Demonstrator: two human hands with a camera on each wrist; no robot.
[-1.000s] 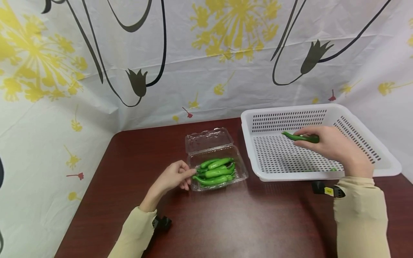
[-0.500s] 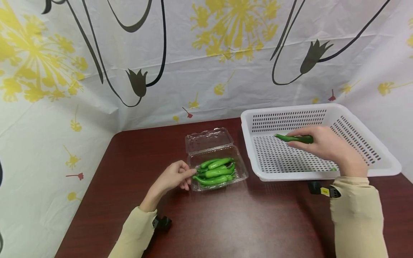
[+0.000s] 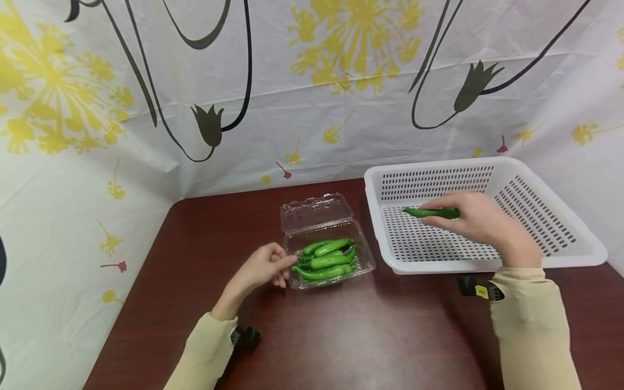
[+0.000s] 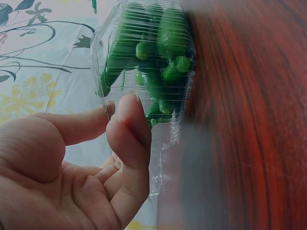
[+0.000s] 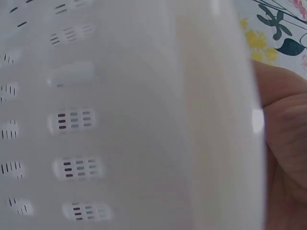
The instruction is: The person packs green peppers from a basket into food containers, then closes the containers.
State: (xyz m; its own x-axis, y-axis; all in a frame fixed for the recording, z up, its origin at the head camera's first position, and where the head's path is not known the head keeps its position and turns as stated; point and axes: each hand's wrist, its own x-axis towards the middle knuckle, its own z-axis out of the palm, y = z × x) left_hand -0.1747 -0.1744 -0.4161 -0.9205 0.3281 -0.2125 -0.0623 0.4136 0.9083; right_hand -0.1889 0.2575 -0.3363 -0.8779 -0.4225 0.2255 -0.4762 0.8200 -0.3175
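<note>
My right hand (image 3: 480,219) holds a green chili pepper (image 3: 447,213) above the white perforated basket (image 3: 439,266). Its stem end points left, and finger and thumb lie along its sides. With finger and thumb my left hand (image 3: 263,266) pinches the left edge of a clear plastic clamshell box (image 3: 364,249), whose lid (image 3: 317,213) lies back. Inside the box are several green chili peppers (image 3: 329,262), also seen through the ribbed plastic in the left wrist view. In the right wrist view the basket's wall (image 5: 139,129) hides most of my hand (image 5: 288,129) and the pepper.
The basket stands at the back right of the dark red-brown table (image 3: 341,341), right of the box. A white sheet (image 3: 302,108) with flower prints hangs behind the table. Small green bits (image 3: 463,258) show on the basket floor near its front wall.
My right hand has moved left over the basket, carrying the chili pepper with it. My left hand and the box have stayed where they were.
</note>
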